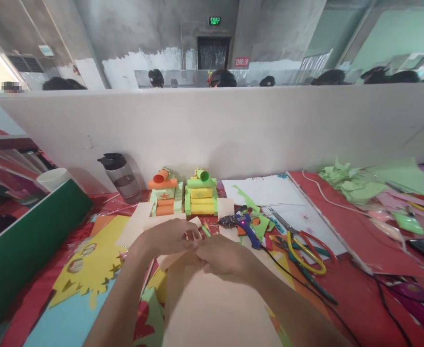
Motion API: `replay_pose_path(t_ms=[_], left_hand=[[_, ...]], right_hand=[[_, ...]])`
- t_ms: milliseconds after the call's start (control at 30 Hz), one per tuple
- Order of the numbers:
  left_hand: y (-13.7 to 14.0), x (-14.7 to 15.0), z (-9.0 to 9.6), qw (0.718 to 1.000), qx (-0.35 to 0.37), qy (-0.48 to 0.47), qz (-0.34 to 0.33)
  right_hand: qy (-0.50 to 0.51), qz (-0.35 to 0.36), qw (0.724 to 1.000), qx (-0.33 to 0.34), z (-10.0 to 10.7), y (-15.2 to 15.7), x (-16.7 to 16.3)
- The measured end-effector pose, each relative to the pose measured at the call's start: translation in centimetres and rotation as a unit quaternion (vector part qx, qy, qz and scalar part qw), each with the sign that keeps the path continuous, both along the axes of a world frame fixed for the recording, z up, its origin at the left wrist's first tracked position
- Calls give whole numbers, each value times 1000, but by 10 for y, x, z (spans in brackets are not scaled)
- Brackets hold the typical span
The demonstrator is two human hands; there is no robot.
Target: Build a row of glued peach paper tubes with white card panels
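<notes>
Over the beige paper [212,308], both hands [197,248] pinched together.

at twelve o'clock two paper tanks [183,195] stand together; at eleven a water bottle [122,177]; at two a glue gun [243,224] and scissors [302,246]; far at two, green scraps [349,183].

Two paper models [183,195] stand side by side against the partition wall [233,130], bottle [122,177] to their left, glue gun [242,224] and scissors [300,243] lying right of both hands
</notes>
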State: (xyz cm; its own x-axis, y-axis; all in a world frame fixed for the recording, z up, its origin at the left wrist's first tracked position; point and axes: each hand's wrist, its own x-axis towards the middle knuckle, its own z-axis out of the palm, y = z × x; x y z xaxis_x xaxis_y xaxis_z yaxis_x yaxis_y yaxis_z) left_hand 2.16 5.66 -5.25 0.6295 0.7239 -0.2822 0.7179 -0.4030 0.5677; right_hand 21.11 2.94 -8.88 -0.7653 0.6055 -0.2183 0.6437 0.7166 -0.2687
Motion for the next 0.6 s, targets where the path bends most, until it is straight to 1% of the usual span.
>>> replay_pose_path(t_ms=[133, 300, 433, 500, 533, 600], left_hand=[[0, 1, -1, 1000, -2, -3, -12], [-1, 0, 3, 999, 22, 4, 26], [-2, -1, 6, 999, 23, 5, 40], [-2, -2, 7, 999, 21, 0, 37], [-3, -3, 7, 999, 20, -5, 35], [-4, -5, 9, 999, 13, -24, 37]], right_hand=[[2, -1, 1000, 10, -5, -4, -3], [-9, 13, 1000, 21, -21, -6, -8], [15, 30, 999, 18, -34, -4, -8], [32, 21, 999, 5, -32, 0, -6], [39, 21, 999, -13, -29, 2, -4], [53, 32, 995, -75, -15, 8, 1]])
